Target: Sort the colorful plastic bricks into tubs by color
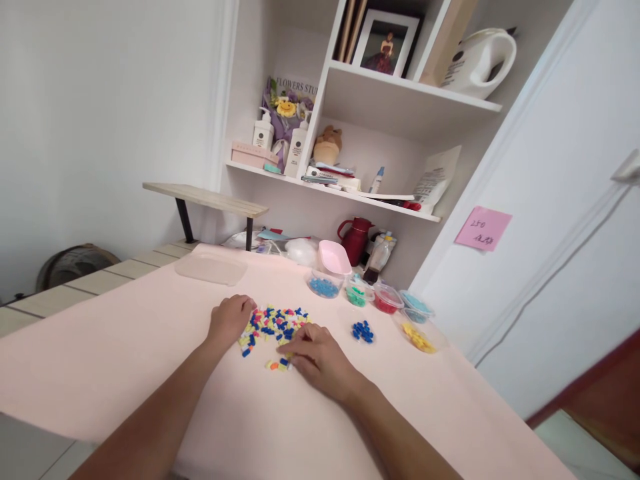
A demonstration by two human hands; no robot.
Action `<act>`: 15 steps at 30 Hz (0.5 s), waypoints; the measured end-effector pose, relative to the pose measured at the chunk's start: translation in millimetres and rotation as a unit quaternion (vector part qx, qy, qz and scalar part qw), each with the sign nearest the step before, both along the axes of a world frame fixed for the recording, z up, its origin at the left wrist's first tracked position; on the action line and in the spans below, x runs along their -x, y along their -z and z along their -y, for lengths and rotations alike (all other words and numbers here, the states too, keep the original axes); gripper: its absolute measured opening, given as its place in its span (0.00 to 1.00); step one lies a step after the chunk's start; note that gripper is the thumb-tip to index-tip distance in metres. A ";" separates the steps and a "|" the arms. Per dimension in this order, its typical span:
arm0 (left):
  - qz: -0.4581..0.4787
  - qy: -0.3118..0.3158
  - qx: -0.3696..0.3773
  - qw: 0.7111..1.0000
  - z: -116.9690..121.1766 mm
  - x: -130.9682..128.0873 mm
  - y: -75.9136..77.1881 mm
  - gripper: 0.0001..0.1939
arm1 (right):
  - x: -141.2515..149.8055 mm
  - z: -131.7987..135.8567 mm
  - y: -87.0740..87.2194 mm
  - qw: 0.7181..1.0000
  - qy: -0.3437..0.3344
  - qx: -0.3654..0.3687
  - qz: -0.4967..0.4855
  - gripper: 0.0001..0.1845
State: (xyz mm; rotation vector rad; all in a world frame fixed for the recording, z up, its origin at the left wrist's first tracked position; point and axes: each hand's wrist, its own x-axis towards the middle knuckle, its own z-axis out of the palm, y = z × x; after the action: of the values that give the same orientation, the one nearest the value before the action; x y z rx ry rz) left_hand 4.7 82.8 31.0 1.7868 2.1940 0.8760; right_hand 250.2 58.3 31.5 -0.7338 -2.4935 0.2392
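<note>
A spread of small, short, capsule-like pieces (273,321) in blue, yellow, pink and white lies on the pale pink tabletop (125,347). My left hand (230,320) rests at the left edge of this spread, its fingers curled in; whatever may be inside them is hidden. Over the near right edge is my right hand (320,353), with the index finger stretched out and the thumb apart from it. A few yellow, orange and blue pieces (275,365) sit closer to me, beside the right thumb. Farther right lies a heap of dark blue pieces (363,331).
Clear tubs hold blue (323,287), green (357,296), red (386,302), light blue (417,304) and yellow pieces (419,338). Behind them stand a pink container (335,258) and a red jug (355,240). At the back left lies a flat clear lid (211,268), near a small raised shelf (205,199).
</note>
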 end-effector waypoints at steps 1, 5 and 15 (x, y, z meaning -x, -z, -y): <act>0.000 0.000 0.000 1.000 -0.1 0.1 0.2 0.20 | 0.9 -0.6 1.4 1.000 -0.001 -0.007 0.007 0.15; 0.000 0.000 0.000 1.000 -0.8 0.5 0.8 0.20 | 3.2 -1.9 2.8 1.000 -0.006 -0.023 0.013 0.14; -0.002 -0.001 0.001 1.000 -1.6 1.0 1.0 0.20 | 7.2 3.4 -6.1 1.000 -0.007 -0.025 0.010 0.12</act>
State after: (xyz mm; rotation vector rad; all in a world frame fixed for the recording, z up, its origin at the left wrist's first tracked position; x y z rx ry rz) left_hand 3.7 84.5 29.9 1.7878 2.1976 0.8712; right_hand 243.0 54.9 37.6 -0.7016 -2.5159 0.1758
